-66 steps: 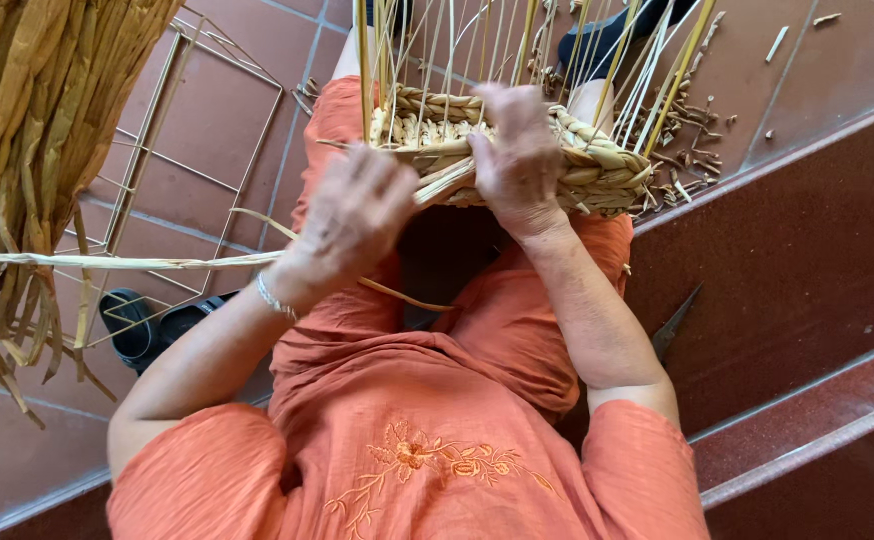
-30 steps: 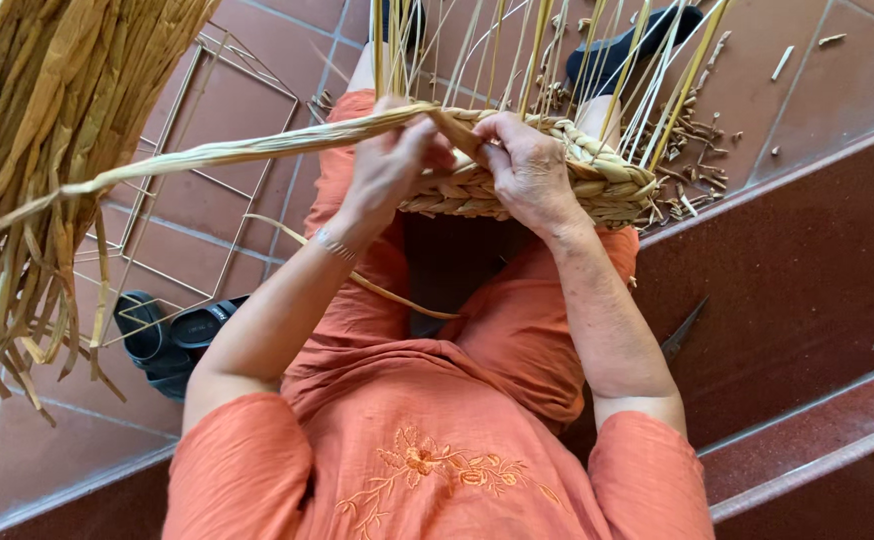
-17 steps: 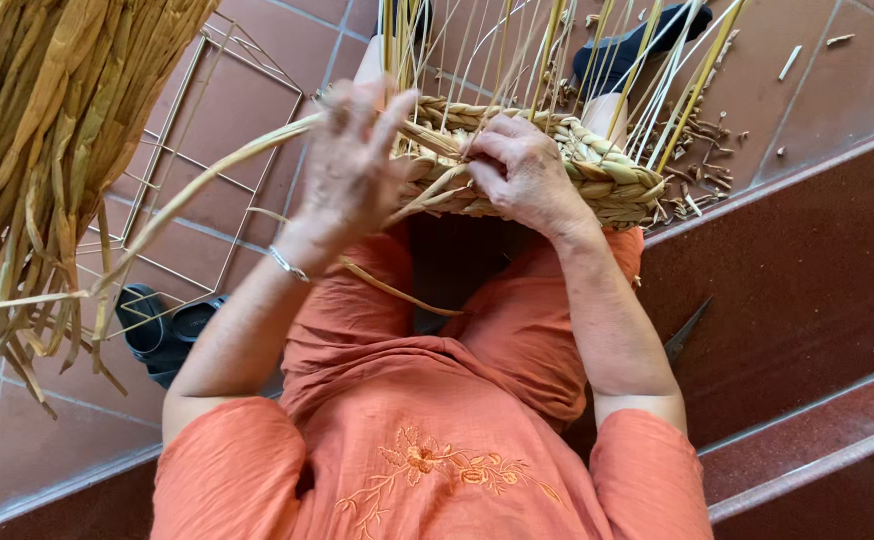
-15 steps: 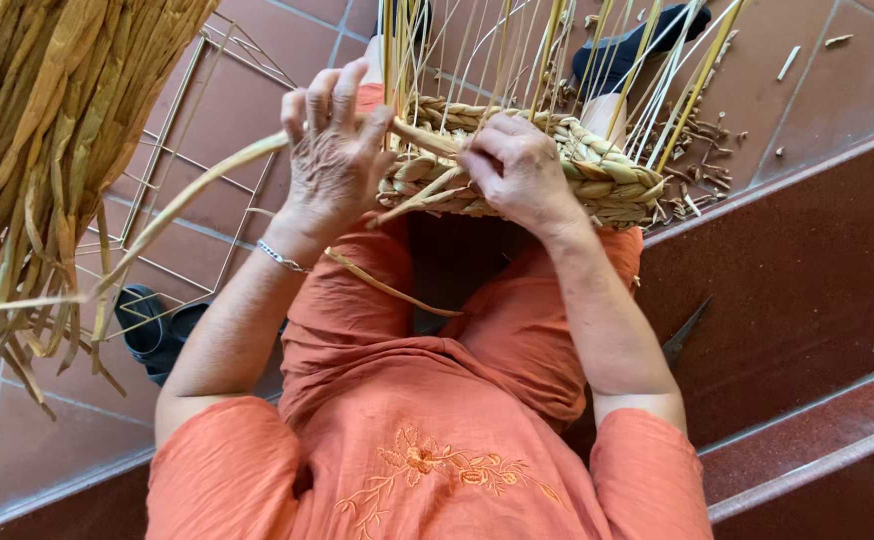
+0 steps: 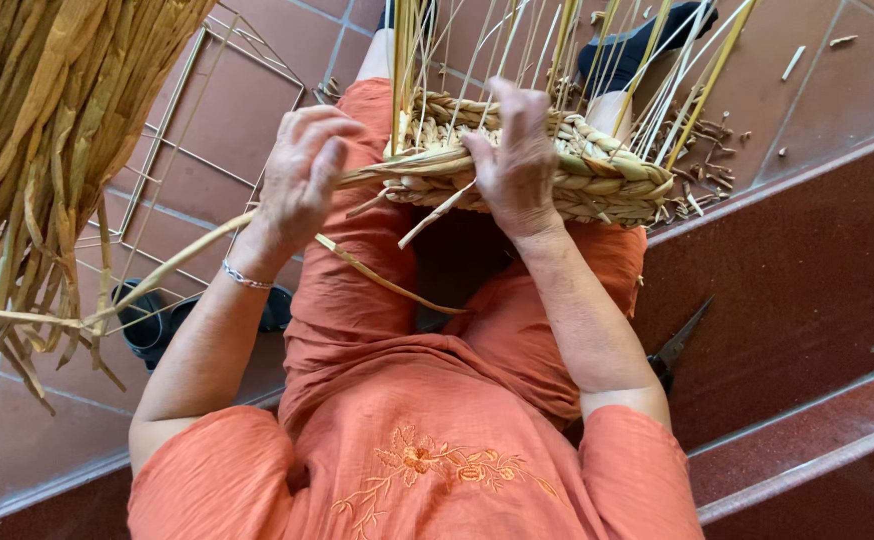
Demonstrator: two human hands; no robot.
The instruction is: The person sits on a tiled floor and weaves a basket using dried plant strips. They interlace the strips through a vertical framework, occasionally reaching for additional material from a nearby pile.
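A half-woven straw basket (image 5: pixel 597 180) rests on my lap, with thin upright stakes (image 5: pixel 597 50) rising from its rim. My left hand (image 5: pixel 302 180) is closed on a long flat straw strand (image 5: pixel 177 262) that runs from the basket's near edge out to the left. My right hand (image 5: pixel 517 165) presses down on the woven rim, its fingers spread over the braid. I sit in orange clothing on a dark red step.
A big bundle of dried straw leaves (image 5: pixel 47 120) hangs at the left. A wire frame (image 5: pixel 207 90) lies on the tiled floor beside it. Black shoes (image 5: pixel 147 320) sit below the bundle. Scissors (image 5: pixel 682 340) lie on the step at my right. Cut stubs (image 5: pixel 702 150) litter the floor.
My left hand dropped from above the basket rim to its left side and closed on the strand, drawing it outward. My right hand stayed on the rim.
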